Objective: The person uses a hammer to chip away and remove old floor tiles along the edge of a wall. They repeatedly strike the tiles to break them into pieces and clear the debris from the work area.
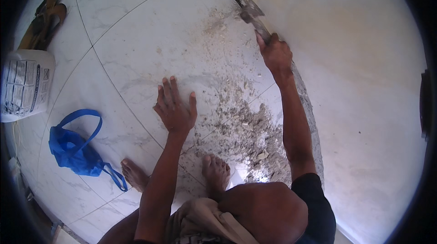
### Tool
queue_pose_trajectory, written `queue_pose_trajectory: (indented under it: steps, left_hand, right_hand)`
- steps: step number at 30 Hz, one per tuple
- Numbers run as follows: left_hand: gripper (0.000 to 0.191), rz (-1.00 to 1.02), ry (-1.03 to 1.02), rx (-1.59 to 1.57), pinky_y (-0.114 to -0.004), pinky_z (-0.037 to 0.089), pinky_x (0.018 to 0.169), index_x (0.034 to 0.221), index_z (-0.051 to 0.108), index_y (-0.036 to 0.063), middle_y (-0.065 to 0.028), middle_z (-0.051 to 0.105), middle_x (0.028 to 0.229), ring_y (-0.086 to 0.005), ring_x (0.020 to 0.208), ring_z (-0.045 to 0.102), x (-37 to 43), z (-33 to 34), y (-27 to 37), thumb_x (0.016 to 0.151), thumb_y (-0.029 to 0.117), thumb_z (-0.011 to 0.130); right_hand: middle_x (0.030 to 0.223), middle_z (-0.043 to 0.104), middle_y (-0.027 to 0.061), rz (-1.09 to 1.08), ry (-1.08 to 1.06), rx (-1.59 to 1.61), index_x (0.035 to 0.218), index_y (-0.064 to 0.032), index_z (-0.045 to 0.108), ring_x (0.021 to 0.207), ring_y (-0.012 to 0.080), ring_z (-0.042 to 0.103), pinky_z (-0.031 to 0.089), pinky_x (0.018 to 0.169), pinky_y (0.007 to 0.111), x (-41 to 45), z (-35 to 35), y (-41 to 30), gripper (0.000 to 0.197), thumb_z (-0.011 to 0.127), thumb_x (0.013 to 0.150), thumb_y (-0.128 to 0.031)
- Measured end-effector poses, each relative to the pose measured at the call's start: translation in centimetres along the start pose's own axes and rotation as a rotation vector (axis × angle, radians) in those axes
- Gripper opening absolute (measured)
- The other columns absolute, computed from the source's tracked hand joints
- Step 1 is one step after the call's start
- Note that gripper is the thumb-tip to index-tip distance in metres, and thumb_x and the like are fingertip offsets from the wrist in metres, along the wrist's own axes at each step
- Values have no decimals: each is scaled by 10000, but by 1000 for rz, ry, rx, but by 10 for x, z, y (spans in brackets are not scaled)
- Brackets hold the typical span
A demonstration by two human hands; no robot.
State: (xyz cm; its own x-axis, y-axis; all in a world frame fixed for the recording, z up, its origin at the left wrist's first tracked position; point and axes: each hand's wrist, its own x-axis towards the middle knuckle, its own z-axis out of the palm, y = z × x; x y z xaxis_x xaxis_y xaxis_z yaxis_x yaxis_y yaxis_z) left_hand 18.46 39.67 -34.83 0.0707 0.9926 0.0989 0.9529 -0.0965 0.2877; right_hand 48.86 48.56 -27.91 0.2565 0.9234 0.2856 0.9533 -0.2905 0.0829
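Observation:
My right hand (277,53) is closed around the handle of a hammer-like tool (254,13), whose blurred head is at the foot of the plastered wall (355,73). The exact kind of tool cannot be told. A rough, chipped strip (309,117) runs along the wall's base, partly behind my right forearm. My left hand (175,112) rests palm down on the marbled white floor tiles (136,56), fingers spread, holding nothing. Between my hands and my feet lies broken mortar rubble (252,135), with finer dust (218,24) scattered near the tool.
On the left are a blue fabric bag (76,152) with loop handles, a white plastic bucket (29,83) bearing print, and a brown item with straps (44,22), perhaps sandals. My bare feet (215,174) stand on the tiles beside the rubble.

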Motion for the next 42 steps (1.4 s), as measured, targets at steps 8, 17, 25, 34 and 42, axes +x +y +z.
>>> queue_pose_trajectory:
  steps: [8, 17, 25, 34, 42]
  left_hand:
    - [731, -19, -19, 32, -536, 307, 1060, 1567, 316, 133, -147, 331, 1592, -365, 1385, 360, 1, -4, -11, 967, 493, 530]
    - [735, -6, 21, 54, -512, 313, 1069, 1562, 328, 136, -131, 342, 1588, -360, 1384, 378, 0, -1, -10, 957, 493, 545]
    - [738, -28, -57, 74, -515, 311, 1060, 1567, 324, 137, -126, 318, 1603, -350, 1395, 357, -2, 1, -2, 963, 512, 522]
    - [733, -21, -51, 35, -527, 302, 1091, 1572, 301, 148, -128, 305, 1606, -371, 1399, 353, 0, 0, -2, 969, 502, 522]
    - [741, -26, -35, 71, -542, 292, 1074, 1575, 305, 138, -132, 296, 1614, -355, 1409, 341, -2, 2, -16, 969, 520, 495]
  right_hand:
    - [670, 651, 247, -438, 105, 382, 920, -23, 561, 650, 409, 693, 545, 508, 484, -41, -50, -46, 477, 660, 932, -490]
    - [589, 597, 186, -214, -36, 304, 886, -17, 557, 555, 354, 660, 527, 475, 469, -56, -47, -42, 499, 666, 925, -502]
    - [601, 629, 227, -8, -95, 127, 894, -1, 546, 563, 413, 667, 518, 463, 491, -54, -12, 26, 491, 660, 935, -477]
    - [655, 628, 158, -133, -42, 166, 850, -22, 565, 573, 334, 672, 538, 482, 435, -59, -23, 28, 456, 704, 895, -454]
    - [569, 579, 179, -329, 56, 368, 896, -30, 568, 529, 350, 638, 514, 473, 461, -74, -58, -30, 454, 685, 918, -469]
